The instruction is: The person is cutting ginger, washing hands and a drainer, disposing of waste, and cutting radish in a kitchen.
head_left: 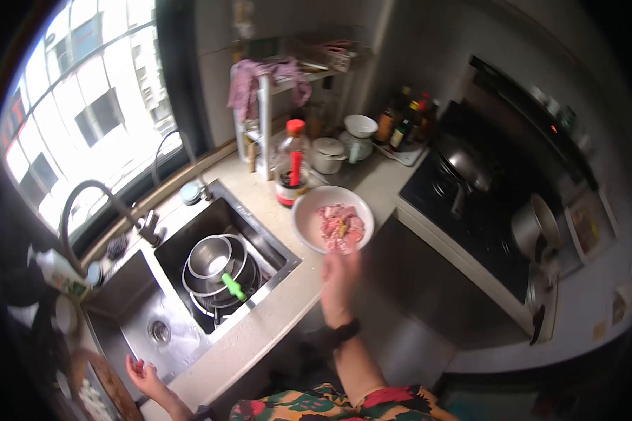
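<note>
While the right hand (339,281) is raised over the counter edge, its fingers are seen reaching up to the near rim of a white bowl (309,210); the hand is motion-blurred, and whether the rim is actually gripped or merely touched cannot be told. A dark band is worn on the right wrist. The bowl is filled with pieces of raw pink meat (340,228) and is located on or just above the pale countertop (260,330), between the sink and the stove. Just beside the bowl, on its far left, a clear bottle with a red cap (293,165) is stood upright.

The left hand (144,375) is held low at the near left, open with fingers spread, nothing being held in it; it is placed at the front edge of the sink's left basin (137,309). In the right basin a stack of metal pots and bowls (218,270) is noted, with a green handle (234,286) lying across it. A curved tap (91,196) is mounted behind the basins, and a white squeeze bottle (60,272) is set at the far left.

To the right, a black stove (470,210) is observed, carrying a dark wok (467,163) and a metal pot (535,226). Against the back wall, a white lidded pot (328,154), a group of dark sauce bottles (404,123) and a rack draped with a pink cloth (249,81) are recorded.
</note>
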